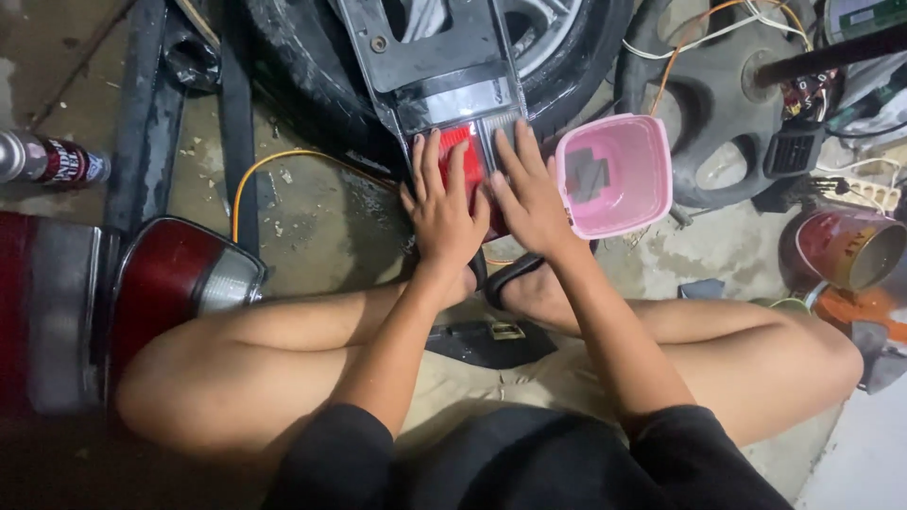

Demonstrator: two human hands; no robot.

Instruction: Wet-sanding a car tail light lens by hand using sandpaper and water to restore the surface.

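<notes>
Seen from above, the person sat cross-legged on a damp, gritty concrete floor (321,227), and both hands lay side by side at the centre of the view. The left hand (442,210) rested flat, fingers spread and extended, palm down on a car tail light (472,142); it gripped nothing. The right hand (531,196), just beside it and touching at the thumb side, was likewise open and pressed flat on the same lamp. The tail light, a glossy plastic unit with a red lens and a ribbed clear section, stood just beyond the person's feet, its black backing plate (430,42) running away toward the far edge. Immediately right of the right hand sat a square pink plastic tub (614,175) with rounded corners, holding what looked like a shallow pool of water with a dark square showing in it. Behind the lamp leaned a black rubber tyre (302,66) on a silver wheel. At far right lay a dark steering wheel (727,113) with loose white and orange wires, and near it a round tin (850,247), red outside and dull metal inside; its contents could not be made out. A thin orange cable (274,162) curved over the floor left of the hands. At near left stood a second tail light (179,279), smooth, dark red with a clear corner, and at far left lay a spray can (52,161) with a dark red label.
</notes>
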